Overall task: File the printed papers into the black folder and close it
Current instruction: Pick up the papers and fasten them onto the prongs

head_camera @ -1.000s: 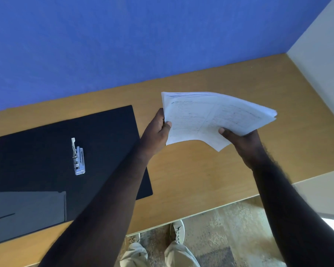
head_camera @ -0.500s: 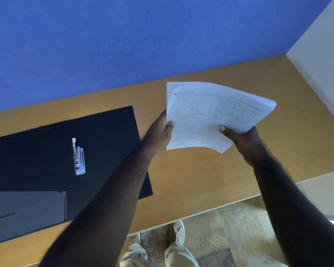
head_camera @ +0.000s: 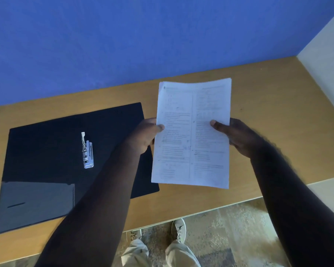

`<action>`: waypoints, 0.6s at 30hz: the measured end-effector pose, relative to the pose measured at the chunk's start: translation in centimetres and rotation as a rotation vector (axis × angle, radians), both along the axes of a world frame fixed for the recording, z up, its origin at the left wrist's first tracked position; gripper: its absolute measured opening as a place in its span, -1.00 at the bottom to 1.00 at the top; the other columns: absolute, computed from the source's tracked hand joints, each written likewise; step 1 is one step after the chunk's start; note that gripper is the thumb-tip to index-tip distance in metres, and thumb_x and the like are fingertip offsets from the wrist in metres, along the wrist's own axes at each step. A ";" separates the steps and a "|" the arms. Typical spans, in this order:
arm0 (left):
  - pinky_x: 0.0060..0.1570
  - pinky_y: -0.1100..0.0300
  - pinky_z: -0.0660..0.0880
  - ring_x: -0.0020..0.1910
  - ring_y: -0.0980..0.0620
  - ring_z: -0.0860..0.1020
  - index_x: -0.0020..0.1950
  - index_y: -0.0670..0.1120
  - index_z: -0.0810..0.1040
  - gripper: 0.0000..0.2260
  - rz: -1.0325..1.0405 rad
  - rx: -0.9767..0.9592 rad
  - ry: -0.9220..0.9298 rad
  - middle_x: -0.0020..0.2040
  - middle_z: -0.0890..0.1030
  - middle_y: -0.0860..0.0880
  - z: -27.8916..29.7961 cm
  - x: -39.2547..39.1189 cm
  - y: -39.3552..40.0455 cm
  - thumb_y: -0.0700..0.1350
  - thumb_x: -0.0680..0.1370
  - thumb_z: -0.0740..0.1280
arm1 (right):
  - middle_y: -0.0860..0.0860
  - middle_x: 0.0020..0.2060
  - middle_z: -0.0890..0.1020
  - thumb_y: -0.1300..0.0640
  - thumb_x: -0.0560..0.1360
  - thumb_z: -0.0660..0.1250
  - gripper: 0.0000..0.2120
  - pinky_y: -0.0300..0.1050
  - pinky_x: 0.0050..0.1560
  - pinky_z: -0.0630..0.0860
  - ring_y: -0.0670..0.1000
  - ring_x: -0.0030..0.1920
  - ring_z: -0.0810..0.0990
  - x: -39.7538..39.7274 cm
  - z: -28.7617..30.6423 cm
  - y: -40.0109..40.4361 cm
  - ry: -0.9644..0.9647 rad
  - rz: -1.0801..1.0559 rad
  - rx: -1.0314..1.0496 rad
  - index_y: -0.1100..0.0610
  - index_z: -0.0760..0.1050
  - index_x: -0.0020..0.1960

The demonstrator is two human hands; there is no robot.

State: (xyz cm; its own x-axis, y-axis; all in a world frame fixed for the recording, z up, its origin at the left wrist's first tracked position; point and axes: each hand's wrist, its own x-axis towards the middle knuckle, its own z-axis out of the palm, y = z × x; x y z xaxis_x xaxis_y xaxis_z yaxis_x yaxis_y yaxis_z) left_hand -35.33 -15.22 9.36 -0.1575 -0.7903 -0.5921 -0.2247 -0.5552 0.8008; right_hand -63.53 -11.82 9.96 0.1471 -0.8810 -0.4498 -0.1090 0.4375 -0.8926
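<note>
Head view. One stack of printed papers (head_camera: 193,132) is held above the tabletop (head_camera: 268,116) by two hands; the number of sheets cannot be counted, though several edges show at the upper right corner of the stack. The top sheet faces the viewer and carries two columns of print, too blurred to read. The left hand (head_camera: 145,135) clamps the stack's left edge, thumb on the front and the other fingers hidden behind the paper. The right hand (head_camera: 237,137) clamps the right edge in the same way, with its thumb (head_camera: 216,125) lying flat on the front of the page. The stack hangs upright in portrait position, over the middle of the tabletop, and its lower left corner overlaps the right edge of the folder as seen from above.

One black folder (head_camera: 52,145) lies open and flat on the left half of the tabletop, near the front edge. One silver metal clip (head_camera: 87,151) sits at the folder's centre, with its lever raised. One grey pocket (head_camera: 37,203) covers the folder's lower left corner. No paper lies in the folder.

Behind the back edge of the tabletop stands one blue wall (head_camera: 143,35); a pale wall (head_camera: 328,45) meets it at the right. Below the front edge, two grey shoes (head_camera: 178,230) and two light trouser legs stand on a patterned rug (head_camera: 229,228).
</note>
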 end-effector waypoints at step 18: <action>-0.21 0.13 0.52 -0.15 -0.14 0.56 -0.09 -0.19 0.58 -0.84 0.302 0.152 -0.222 -0.10 0.59 -0.19 -6.7 13.3 3.5 -0.35 0.53 0.22 | 0.11 0.20 0.69 0.27 0.62 0.31 -0.73 0.21 0.19 0.61 0.17 0.17 0.69 13.6 -6.7 2.5 0.012 0.007 0.250 0.19 0.54 0.31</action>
